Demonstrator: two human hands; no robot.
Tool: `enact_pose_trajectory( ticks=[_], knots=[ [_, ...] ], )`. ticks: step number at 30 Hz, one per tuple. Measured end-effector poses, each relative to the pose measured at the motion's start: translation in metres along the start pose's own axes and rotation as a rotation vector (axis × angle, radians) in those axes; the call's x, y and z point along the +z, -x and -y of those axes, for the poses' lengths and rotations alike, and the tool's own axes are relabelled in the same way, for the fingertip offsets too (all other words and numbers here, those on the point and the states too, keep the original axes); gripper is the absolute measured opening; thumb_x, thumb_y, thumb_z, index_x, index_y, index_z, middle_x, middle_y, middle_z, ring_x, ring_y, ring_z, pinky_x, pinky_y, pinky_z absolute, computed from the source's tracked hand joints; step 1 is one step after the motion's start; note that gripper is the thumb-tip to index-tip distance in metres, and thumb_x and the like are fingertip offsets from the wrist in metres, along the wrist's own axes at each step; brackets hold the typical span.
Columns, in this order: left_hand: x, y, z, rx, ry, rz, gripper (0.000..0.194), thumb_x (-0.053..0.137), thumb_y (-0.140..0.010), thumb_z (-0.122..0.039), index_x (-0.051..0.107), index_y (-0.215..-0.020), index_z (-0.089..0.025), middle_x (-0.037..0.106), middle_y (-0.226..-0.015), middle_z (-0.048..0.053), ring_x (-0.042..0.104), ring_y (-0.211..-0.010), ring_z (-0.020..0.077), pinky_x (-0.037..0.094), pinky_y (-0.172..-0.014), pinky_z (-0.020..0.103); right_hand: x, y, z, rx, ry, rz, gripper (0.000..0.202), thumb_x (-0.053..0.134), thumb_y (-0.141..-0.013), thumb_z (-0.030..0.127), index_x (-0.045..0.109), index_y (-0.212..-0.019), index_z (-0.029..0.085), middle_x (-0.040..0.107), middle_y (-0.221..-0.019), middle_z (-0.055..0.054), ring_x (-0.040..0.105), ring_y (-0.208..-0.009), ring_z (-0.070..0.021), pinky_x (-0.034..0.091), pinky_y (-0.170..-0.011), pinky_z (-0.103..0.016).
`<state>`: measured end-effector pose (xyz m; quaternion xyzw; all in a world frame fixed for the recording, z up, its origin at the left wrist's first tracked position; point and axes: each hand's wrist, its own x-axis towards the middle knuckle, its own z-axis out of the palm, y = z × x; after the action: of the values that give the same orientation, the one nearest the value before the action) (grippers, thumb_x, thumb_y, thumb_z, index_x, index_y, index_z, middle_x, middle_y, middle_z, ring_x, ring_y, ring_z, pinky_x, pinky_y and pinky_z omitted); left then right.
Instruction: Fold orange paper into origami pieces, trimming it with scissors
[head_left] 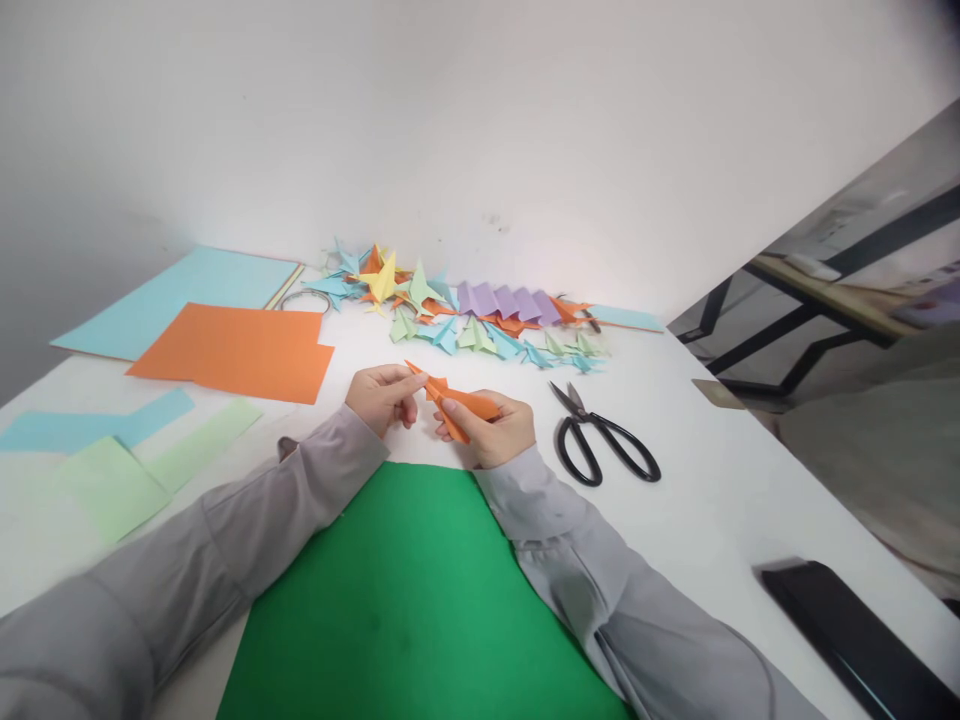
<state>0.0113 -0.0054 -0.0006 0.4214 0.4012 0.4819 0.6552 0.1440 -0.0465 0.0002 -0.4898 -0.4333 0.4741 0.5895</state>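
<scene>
The folded paper (474,402) was plain orange, creased into a small, angular shape with a narrow point at its left end, a little flap standing up near the middle and a broader wing spreading to the right. It was up off the white table (675,560), just beyond the far edge of the green sheet (427,600).

I had it between both hands. My left hand (382,397) pinched the narrow point between thumb and fingertips, its other fingers curled loosely below. My right hand (499,430) gripped the wider part, the thumb pressed flat on the near side and the fingers behind, so the wing lay across that hand and the point reached left into the other.

Black-handled scissors (596,430) lay to the right of my right hand, blades slightly parted. Orange sheets (240,350) lay to the left of my left hand, and a row of folded paper pieces (472,335) stretched along the far side.
</scene>
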Motion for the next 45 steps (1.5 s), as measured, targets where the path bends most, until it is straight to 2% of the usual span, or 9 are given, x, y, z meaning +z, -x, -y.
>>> enact_pose_trajectory(
  ticks=[5, 10, 15, 19, 26, 32, 38, 42, 45],
  knots=[
    [-0.001, -0.001, -0.001, -0.008, 0.017, -0.036, 0.029, 0.074, -0.056, -0.037, 0.058, -0.057, -0.013, 0.050, -0.031, -0.002, 0.040, -0.026, 0.0072, 0.025, -0.028, 0.017, 0.000, 0.001, -0.001, -0.027, 0.048, -0.023, 0.024, 0.077, -0.056, 0.034, 0.066, -0.061, 0.014, 0.067, -0.055, -0.004, 0.062, -0.044, -0.0159, 0.054, -0.045, -0.026],
    [-0.002, -0.002, -0.002, -0.036, 0.056, -0.002, 0.029, 0.074, -0.057, -0.037, 0.060, -0.061, -0.012, 0.048, -0.030, -0.001, 0.040, -0.026, 0.0074, 0.026, -0.029, 0.017, 0.000, 0.001, 0.000, -0.014, 0.038, -0.023, 0.025, 0.077, -0.055, 0.035, 0.065, -0.061, 0.013, 0.067, -0.055, -0.004, 0.062, -0.044, -0.0159, 0.055, -0.045, -0.026],
    [-0.002, -0.003, 0.001, -0.014, 0.066, 0.011, 0.029, 0.072, -0.061, -0.038, 0.063, -0.065, -0.010, 0.054, -0.038, 0.002, 0.044, -0.028, 0.0088, 0.030, -0.029, 0.018, 0.000, 0.000, -0.003, -0.017, 0.020, -0.027, 0.026, 0.077, -0.055, 0.036, 0.065, -0.060, 0.013, 0.067, -0.054, -0.004, 0.062, -0.043, -0.0158, 0.055, -0.045, -0.027],
    [-0.002, -0.003, 0.001, 0.029, 0.063, -0.025, 0.029, 0.070, -0.065, -0.038, 0.066, -0.067, -0.009, 0.050, -0.035, 0.000, 0.043, -0.029, 0.0079, 0.030, -0.029, 0.018, 0.000, -0.001, -0.005, -0.039, 0.009, -0.020, 0.025, 0.077, -0.055, 0.034, 0.065, -0.060, 0.013, 0.066, -0.053, -0.003, 0.060, -0.041, -0.0142, 0.054, -0.044, -0.026],
    [0.001, 0.001, -0.003, 0.054, 0.040, -0.026, 0.033, 0.067, -0.068, -0.040, 0.066, -0.070, -0.008, 0.055, -0.042, 0.001, 0.045, -0.029, 0.0072, 0.030, -0.029, 0.018, -0.002, -0.003, -0.003, 0.038, -0.046, 0.015, 0.027, 0.078, -0.053, 0.033, 0.066, -0.062, 0.012, 0.066, -0.052, -0.004, 0.059, -0.039, -0.0152, 0.052, -0.040, -0.028],
    [0.002, 0.000, -0.003, -0.002, 0.010, -0.036, 0.035, 0.072, -0.059, -0.043, 0.058, -0.060, -0.011, 0.058, -0.044, 0.002, 0.048, -0.030, 0.0098, 0.035, -0.028, 0.020, -0.002, -0.003, -0.001, 0.064, -0.086, 0.017, 0.024, 0.077, -0.054, 0.032, 0.066, -0.062, 0.012, 0.065, -0.051, -0.003, 0.057, -0.038, -0.0132, 0.050, -0.038, -0.025],
    [0.000, -0.002, 0.001, 0.008, -0.154, 0.037, 0.038, 0.076, -0.051, -0.045, 0.058, -0.059, -0.012, 0.049, -0.031, -0.003, 0.042, -0.025, 0.0082, 0.031, -0.027, 0.018, -0.004, -0.006, -0.001, 0.057, -0.115, 0.013, 0.022, 0.078, -0.052, 0.030, 0.066, -0.060, 0.013, 0.064, -0.048, -0.001, 0.055, -0.037, -0.0107, 0.048, -0.039, -0.022],
    [-0.001, -0.002, 0.002, 0.051, -0.172, 0.052, 0.034, 0.078, -0.049, -0.039, 0.061, -0.059, -0.011, 0.050, -0.032, -0.003, 0.041, -0.026, 0.0064, 0.029, -0.027, 0.017, -0.008, -0.012, -0.001, 0.145, -0.266, 0.009, 0.023, 0.080, -0.049, 0.029, 0.066, -0.059, 0.014, 0.064, -0.048, -0.001, 0.053, -0.036, -0.0076, 0.046, -0.037, -0.018],
    [0.000, -0.001, 0.000, 0.035, -0.133, 0.020, 0.034, 0.080, -0.044, -0.036, 0.061, -0.057, -0.012, 0.051, -0.033, -0.003, 0.041, -0.026, 0.0065, 0.027, -0.027, 0.017, -0.009, -0.016, -0.003, 0.230, -0.365, 0.022, 0.030, 0.082, -0.045, 0.032, 0.065, -0.061, 0.014, 0.066, -0.053, -0.002, 0.055, -0.041, -0.0077, 0.047, -0.039, -0.017]
  ],
)
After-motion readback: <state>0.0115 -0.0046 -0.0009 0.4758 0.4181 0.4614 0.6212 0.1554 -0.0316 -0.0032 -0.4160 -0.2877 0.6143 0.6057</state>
